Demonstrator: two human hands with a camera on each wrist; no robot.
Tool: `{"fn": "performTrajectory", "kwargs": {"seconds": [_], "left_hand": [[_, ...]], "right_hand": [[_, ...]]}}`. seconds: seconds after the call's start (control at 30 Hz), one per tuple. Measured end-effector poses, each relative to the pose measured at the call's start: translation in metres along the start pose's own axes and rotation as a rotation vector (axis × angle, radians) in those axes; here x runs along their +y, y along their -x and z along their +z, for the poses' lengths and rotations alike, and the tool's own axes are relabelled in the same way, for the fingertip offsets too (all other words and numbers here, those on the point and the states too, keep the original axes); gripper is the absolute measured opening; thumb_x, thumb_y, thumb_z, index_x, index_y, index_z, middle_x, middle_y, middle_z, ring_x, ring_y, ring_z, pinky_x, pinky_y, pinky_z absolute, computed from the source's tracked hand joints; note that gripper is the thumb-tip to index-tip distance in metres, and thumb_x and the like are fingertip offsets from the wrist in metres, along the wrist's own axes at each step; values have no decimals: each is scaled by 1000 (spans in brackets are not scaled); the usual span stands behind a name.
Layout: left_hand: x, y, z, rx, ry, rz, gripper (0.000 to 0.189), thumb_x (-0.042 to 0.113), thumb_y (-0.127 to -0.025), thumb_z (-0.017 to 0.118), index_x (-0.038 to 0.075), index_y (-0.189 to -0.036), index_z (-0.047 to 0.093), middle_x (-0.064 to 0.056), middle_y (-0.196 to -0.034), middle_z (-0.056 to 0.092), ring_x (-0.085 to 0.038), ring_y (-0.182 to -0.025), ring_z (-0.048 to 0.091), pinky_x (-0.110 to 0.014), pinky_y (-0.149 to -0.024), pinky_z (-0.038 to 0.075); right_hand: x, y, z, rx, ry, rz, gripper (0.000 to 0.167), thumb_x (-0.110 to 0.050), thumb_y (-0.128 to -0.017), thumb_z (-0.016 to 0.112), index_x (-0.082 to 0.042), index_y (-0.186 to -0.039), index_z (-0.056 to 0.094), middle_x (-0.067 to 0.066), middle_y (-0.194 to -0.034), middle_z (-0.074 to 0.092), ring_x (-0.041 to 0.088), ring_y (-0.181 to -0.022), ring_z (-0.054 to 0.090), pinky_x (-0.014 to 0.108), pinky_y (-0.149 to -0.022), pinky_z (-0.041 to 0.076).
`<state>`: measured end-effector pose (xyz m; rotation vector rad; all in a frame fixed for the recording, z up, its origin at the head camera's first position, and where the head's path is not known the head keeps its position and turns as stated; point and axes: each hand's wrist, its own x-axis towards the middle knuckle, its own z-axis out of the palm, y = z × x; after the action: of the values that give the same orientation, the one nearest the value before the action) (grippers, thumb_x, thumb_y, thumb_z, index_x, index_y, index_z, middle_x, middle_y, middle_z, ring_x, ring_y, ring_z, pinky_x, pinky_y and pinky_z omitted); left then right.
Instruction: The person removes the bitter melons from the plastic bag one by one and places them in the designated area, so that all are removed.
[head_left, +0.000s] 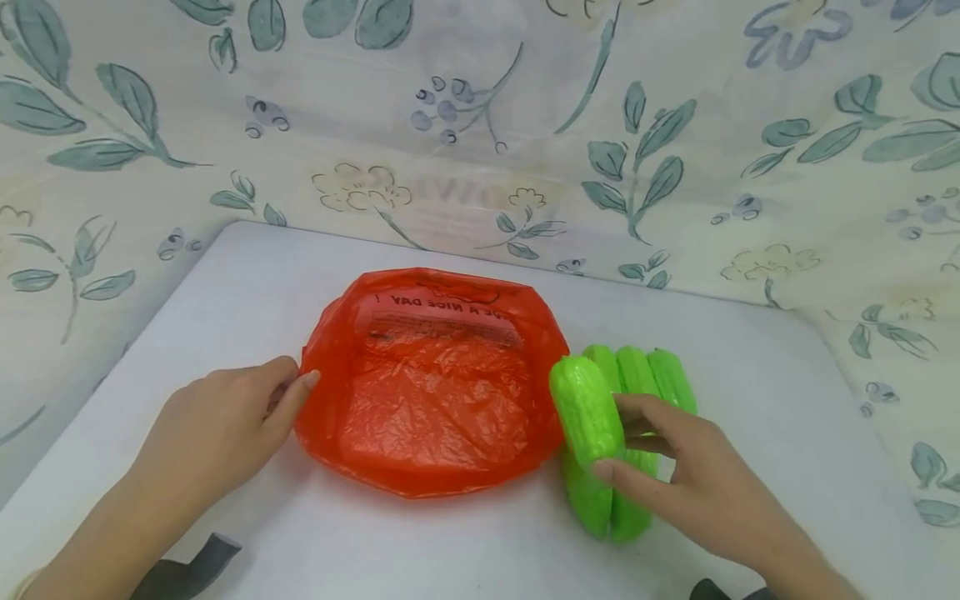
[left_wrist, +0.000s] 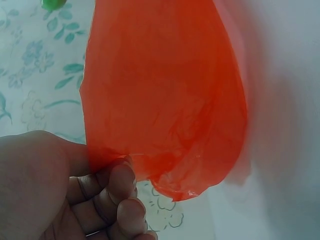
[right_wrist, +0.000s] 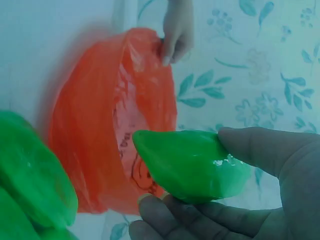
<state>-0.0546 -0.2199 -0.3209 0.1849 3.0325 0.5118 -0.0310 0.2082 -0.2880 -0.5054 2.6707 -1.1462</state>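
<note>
A red plastic bag (head_left: 427, 400) sits on the white table with its mouth spread wide and printed lettering inside. At its left rim, my left hand (head_left: 217, 425) pinches the plastic between thumb and fingers; the left wrist view shows the thin film (left_wrist: 160, 90) in that pinch. My right hand (head_left: 697, 475) holds a glossy bright green cucumber (head_left: 587, 404), thumb on one side and fingers on the other. That cucumber is raised beside the bag's right rim, over several more green cucumbers (head_left: 588, 500) lying side by side. In the right wrist view the held cucumber (right_wrist: 195, 162) has a pointed end.
White tabletop (head_left: 495, 550) surrounds the bag. Floral-patterned cloth (head_left: 480, 108) rises behind the table and along its sides. Dark grey curved pieces (head_left: 191, 571) show at the bottom edge near both forearms.
</note>
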Motion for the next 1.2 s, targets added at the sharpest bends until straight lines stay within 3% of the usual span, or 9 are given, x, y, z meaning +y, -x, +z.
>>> {"fn": "performTrajectory", "kwargs": {"seconds": [0.23, 0.4, 0.73, 0.87, 1.0, 1.2], "left_hand": [[-2, 0, 1, -13, 13, -9, 32, 28, -102, 68, -1, -114, 67, 4, -66, 54, -16, -62, 52, -38, -61, 55], [-3, 1, 1, -1, 10, -4, 34, 28, -102, 67, -2, -118, 67, 4, -66, 55, -16, -62, 52, -39, -61, 55], [-3, 0, 0, -3, 8, 4, 26, 29, -102, 67, 3, -107, 66, 4, -65, 52, -16, -60, 50, -35, -57, 49], [-3, -1, 0, -2, 3, 6, 23, 29, -103, 65, 6, -102, 65, 3, -64, 50, -17, -60, 49, -33, -56, 45], [-3, -1, 0, -11, 6, 2, 27, 29, -103, 65, 2, -108, 67, 4, -65, 52, -17, -61, 50, -34, -57, 49], [-3, -1, 0, -13, 6, 4, 26, 29, -103, 65, 3, -107, 66, 3, -66, 52, -17, -61, 50, -34, -57, 49]], "right_hand": [[12, 18, -10, 51, 103, 81, 59, -43, -95, 78, -12, -142, 59, -6, -124, 69, 16, -113, 69, 37, -92, 58], [26, 27, -13, 66, 144, 133, 60, -42, -96, 76, -8, -142, 59, -2, -126, 70, 19, -113, 69, 39, -91, 58], [56, 51, -15, 91, 178, 311, 64, -44, -99, 72, -5, -146, 53, 12, -131, 68, 34, -115, 69, 43, -87, 60], [65, 56, -15, 115, 191, 315, 63, -42, -99, 72, -4, -145, 51, 13, -129, 69, 35, -115, 69, 44, -87, 59], [74, 58, -17, 122, 232, 315, 62, -41, -100, 72, -1, -142, 51, 17, -128, 69, 37, -114, 69, 47, -88, 59], [88, 61, -20, 35, 234, 441, 74, -54, -99, 66, 2, -145, 49, 24, -135, 64, 41, -117, 67, 53, -90, 57]]}}
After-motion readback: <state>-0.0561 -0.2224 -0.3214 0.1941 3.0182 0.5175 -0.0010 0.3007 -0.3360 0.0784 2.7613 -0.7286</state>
